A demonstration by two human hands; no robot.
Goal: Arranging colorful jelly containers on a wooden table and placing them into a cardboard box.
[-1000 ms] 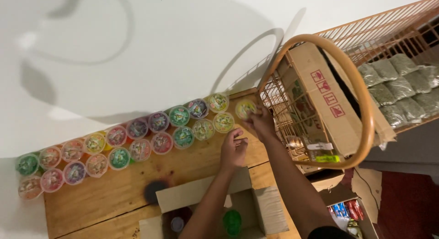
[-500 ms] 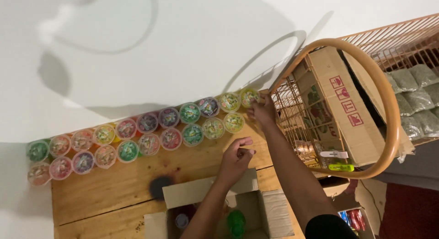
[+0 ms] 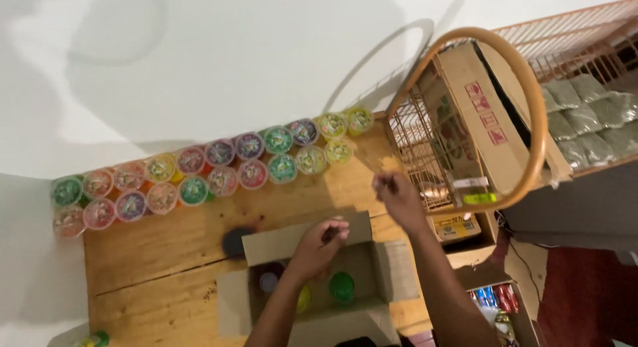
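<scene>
White wall behind; wooden tabletop [image 3: 166,254] below it. Left hand [image 3: 319,244] hovers over open cardboard box [image 3: 312,280], fingers curled shut; whether they hold anything, cannot tell. Green cup [image 3: 342,286] sits in the box just beyond those fingertips. Right hand [image 3: 397,195] raised, fingers loosely closed, contents unclear. Two rows of lidded cups [image 3: 219,168] lie past both hands' fingers; wire cage [image 3: 425,141] beside right fingers.

Open cardboard box [image 3: 312,244] holding colourful cups [image 3: 342,286].
</scene>
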